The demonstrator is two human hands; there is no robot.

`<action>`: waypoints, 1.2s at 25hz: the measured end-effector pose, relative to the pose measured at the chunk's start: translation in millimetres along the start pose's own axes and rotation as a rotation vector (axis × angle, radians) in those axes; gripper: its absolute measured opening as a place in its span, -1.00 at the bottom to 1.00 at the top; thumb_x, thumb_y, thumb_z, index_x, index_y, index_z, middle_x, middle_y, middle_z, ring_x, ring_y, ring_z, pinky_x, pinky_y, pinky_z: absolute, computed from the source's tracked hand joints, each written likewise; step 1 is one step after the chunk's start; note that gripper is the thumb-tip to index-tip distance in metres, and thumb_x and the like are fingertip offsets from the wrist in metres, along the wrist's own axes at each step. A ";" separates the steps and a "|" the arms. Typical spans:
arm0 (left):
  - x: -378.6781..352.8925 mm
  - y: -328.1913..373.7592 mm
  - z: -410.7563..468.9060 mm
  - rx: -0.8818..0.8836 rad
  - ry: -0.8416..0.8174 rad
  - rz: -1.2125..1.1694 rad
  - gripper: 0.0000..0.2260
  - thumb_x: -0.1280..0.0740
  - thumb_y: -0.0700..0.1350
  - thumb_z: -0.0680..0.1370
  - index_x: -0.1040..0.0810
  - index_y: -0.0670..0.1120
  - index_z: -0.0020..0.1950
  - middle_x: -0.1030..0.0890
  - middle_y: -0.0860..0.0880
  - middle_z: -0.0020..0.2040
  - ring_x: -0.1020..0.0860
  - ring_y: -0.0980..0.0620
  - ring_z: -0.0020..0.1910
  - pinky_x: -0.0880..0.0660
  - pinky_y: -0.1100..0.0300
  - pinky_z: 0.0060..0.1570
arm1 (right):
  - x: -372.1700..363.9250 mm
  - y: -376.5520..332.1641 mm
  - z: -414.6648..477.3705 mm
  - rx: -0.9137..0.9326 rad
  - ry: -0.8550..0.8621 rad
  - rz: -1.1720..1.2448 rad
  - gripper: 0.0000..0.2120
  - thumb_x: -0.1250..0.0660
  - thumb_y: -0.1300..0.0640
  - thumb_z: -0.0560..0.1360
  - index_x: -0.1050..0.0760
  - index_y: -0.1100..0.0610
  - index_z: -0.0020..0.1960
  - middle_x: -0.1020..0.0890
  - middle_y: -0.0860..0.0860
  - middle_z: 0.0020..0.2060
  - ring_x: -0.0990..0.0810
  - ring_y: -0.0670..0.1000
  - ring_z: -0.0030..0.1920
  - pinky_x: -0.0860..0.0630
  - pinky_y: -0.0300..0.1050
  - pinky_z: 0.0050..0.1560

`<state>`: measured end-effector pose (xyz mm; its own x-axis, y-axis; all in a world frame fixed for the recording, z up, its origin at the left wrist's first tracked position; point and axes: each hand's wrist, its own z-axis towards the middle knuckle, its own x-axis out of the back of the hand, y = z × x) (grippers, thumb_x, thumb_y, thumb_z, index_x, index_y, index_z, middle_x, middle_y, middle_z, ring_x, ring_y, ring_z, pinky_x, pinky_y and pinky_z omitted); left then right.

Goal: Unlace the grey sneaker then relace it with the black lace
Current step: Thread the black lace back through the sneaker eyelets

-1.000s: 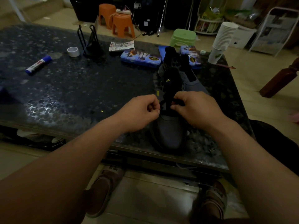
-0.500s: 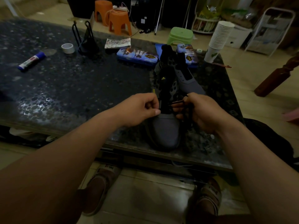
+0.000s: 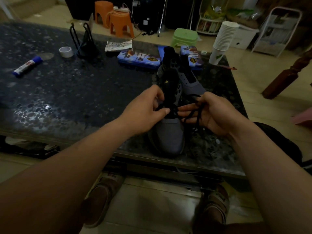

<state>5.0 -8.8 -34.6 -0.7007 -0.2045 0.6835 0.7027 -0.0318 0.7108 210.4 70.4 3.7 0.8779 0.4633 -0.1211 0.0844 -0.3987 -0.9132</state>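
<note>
The grey sneaker (image 3: 170, 137) stands on the dark speckled table (image 3: 76, 92) with its toe toward me and its black tongue raised. A black lace (image 3: 189, 114) runs from the lowest eyelets out to the right. My left hand (image 3: 145, 110) pinches the lace at the left side of the lowest eyelets. My right hand (image 3: 214, 114) is turned palm up to the right of the shoe, with a loop of the lace held in its curled fingers. The eyelets under my fingers are hidden.
At the table's back lie two blue tins (image 3: 139, 59), a stack of paper cups (image 3: 221, 41), a tape roll (image 3: 66, 51), a glue stick (image 3: 27, 65) and a black wire stand (image 3: 85, 42). Orange stools (image 3: 121, 24) and a green stool (image 3: 184, 37) stand beyond. My feet are under the table edge.
My right hand has pulled away from the eyelets to the right and turned palm up, drawing a length of black lace out. My left hand stayed at the shoe.
</note>
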 end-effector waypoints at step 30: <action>-72.8 86.5 -7.1 -0.399 -0.443 0.118 -0.88 -0.28 -0.08 0.63 -0.55 0.02 0.15 -0.62 0.03 0.03 -0.58 -0.01 0.04 -0.52 0.00 0.07 | 53.8 0.5 28.8 0.078 0.343 0.068 -0.83 -0.22 0.14 0.68 -0.56 0.11 -0.02 -0.58 0.00 -0.37 -0.59 0.02 -0.32 -0.62 -0.12 -0.26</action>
<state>117.7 -3.7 -24.1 -0.5399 0.1950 0.8188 0.7106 -0.4158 0.5676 244.2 117.9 -14.5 0.9886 0.1394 -0.0572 -0.0046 -0.3516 -0.9361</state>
